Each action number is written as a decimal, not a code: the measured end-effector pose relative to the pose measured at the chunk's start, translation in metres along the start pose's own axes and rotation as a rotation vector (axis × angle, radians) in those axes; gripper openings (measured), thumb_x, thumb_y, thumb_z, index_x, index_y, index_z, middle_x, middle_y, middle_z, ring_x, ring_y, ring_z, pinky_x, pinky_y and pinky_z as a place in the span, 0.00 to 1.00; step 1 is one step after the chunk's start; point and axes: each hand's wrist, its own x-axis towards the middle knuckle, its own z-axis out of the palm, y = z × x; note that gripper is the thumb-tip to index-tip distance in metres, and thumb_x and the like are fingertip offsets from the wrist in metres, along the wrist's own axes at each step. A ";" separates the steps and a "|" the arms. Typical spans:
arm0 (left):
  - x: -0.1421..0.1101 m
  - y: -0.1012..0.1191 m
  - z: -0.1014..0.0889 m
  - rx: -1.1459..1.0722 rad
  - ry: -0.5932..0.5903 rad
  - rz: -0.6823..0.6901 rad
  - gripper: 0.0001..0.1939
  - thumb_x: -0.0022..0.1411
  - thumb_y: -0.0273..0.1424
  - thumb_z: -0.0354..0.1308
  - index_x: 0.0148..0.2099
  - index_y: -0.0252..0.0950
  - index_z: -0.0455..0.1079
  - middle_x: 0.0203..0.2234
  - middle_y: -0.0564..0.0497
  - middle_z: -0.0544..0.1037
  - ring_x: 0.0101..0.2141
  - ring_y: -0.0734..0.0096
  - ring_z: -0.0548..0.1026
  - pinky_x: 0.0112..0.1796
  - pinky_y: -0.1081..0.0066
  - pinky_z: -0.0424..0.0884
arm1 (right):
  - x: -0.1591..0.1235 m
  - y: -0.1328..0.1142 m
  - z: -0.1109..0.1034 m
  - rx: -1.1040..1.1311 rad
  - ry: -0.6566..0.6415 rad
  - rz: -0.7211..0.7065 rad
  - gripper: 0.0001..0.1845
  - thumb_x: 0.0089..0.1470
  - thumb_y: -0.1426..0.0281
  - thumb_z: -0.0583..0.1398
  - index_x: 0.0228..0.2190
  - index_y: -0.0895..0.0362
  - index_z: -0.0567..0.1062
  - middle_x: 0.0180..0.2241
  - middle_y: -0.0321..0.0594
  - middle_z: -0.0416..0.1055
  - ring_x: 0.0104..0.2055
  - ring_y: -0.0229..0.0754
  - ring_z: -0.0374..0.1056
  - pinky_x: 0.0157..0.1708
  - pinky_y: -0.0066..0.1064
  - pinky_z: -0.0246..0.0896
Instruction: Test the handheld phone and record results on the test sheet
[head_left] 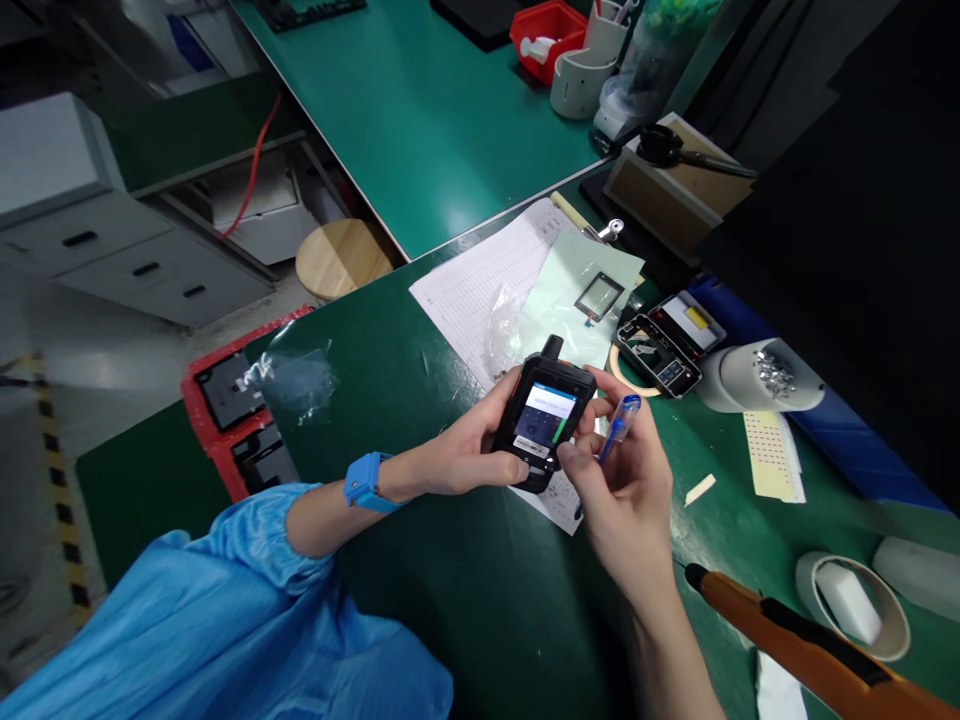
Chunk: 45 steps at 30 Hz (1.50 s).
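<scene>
My left hand (484, 440) is wrapped round a black handheld radio (541, 415) with a stubby antenna, its thumb on the lower front. The radio's screen is lit, showing a keypad-like page with a green patch at the right. Against the radio's right side, my right hand (626, 480) is closed round a blue pen (619, 428) with a clear cap, its fingertips near or on the casing. Beyond them, a small black-framed glass panel (600, 296) lies on a pale green sheet (551, 285). An opened device (660, 355) with its inner parts showing rests to the right.
A printed form (465, 290) lies beneath the sheet. White cups (765, 375) and an orange-handled tool (795, 625) stand or lie on the right. At left are clear plastic film (296, 375), a red tray (214, 440) and a wooden stool (341, 258).
</scene>
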 end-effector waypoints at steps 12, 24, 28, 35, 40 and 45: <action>0.001 -0.007 -0.004 0.063 0.017 0.033 0.42 0.64 0.40 0.76 0.76 0.41 0.67 0.58 0.41 0.82 0.56 0.48 0.82 0.53 0.62 0.78 | 0.004 0.002 -0.001 0.005 -0.006 0.027 0.27 0.58 0.68 0.70 0.58 0.48 0.75 0.35 0.29 0.67 0.26 0.33 0.56 0.24 0.27 0.59; 0.001 -0.003 -0.001 0.102 0.031 0.020 0.41 0.65 0.42 0.75 0.74 0.40 0.68 0.58 0.41 0.81 0.56 0.46 0.82 0.53 0.59 0.77 | 0.004 0.002 -0.002 -0.028 -0.001 0.039 0.26 0.57 0.66 0.71 0.57 0.48 0.75 0.35 0.29 0.67 0.26 0.33 0.57 0.25 0.27 0.60; 0.001 -0.003 -0.001 0.112 0.040 0.009 0.41 0.64 0.42 0.76 0.74 0.40 0.68 0.58 0.41 0.81 0.57 0.46 0.81 0.54 0.59 0.78 | 0.004 0.003 -0.001 -0.009 0.004 0.049 0.27 0.57 0.67 0.73 0.56 0.48 0.76 0.35 0.29 0.67 0.26 0.32 0.56 0.25 0.26 0.60; -0.001 -0.004 -0.002 0.091 0.063 -0.015 0.40 0.64 0.39 0.76 0.73 0.40 0.68 0.57 0.41 0.82 0.56 0.48 0.83 0.53 0.59 0.79 | 0.007 0.001 -0.008 -0.036 -0.031 0.041 0.24 0.61 0.64 0.71 0.57 0.48 0.77 0.36 0.30 0.66 0.27 0.33 0.59 0.26 0.28 0.61; 0.002 -0.006 -0.006 -0.026 0.043 0.013 0.38 0.68 0.37 0.74 0.74 0.42 0.65 0.52 0.42 0.86 0.46 0.55 0.87 0.48 0.62 0.82 | 0.008 -0.009 -0.016 -0.022 0.009 0.060 0.19 0.63 0.67 0.68 0.55 0.49 0.81 0.35 0.31 0.67 0.26 0.33 0.59 0.24 0.27 0.58; 0.003 0.000 -0.010 0.007 0.157 0.035 0.35 0.67 0.35 0.74 0.72 0.40 0.67 0.51 0.41 0.87 0.44 0.55 0.88 0.45 0.62 0.84 | 0.006 -0.014 -0.020 -0.048 0.076 0.071 0.16 0.63 0.67 0.68 0.52 0.51 0.84 0.34 0.33 0.67 0.27 0.33 0.56 0.23 0.28 0.53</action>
